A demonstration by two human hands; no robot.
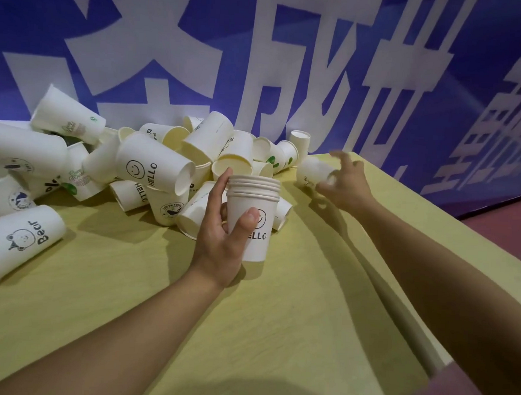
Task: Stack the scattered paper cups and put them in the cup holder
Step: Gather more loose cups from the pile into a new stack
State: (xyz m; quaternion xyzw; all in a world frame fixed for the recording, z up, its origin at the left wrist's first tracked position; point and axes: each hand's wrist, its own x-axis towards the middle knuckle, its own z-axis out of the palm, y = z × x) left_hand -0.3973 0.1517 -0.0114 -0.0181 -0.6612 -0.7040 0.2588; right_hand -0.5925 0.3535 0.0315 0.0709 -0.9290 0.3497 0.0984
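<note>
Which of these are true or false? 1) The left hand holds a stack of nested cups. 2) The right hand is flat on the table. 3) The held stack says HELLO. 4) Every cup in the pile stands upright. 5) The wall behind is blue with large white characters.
1) True: the left hand grips the stack of cups, several rims showing at its top.
2) False: the right hand reaches, fingers curled, at a small cup lying on its side near the table's far edge.
3) True, with a smiley above.
4) False: most cups in the pile lie tipped over.
5) True: the wall is blue with white characters.
</note>
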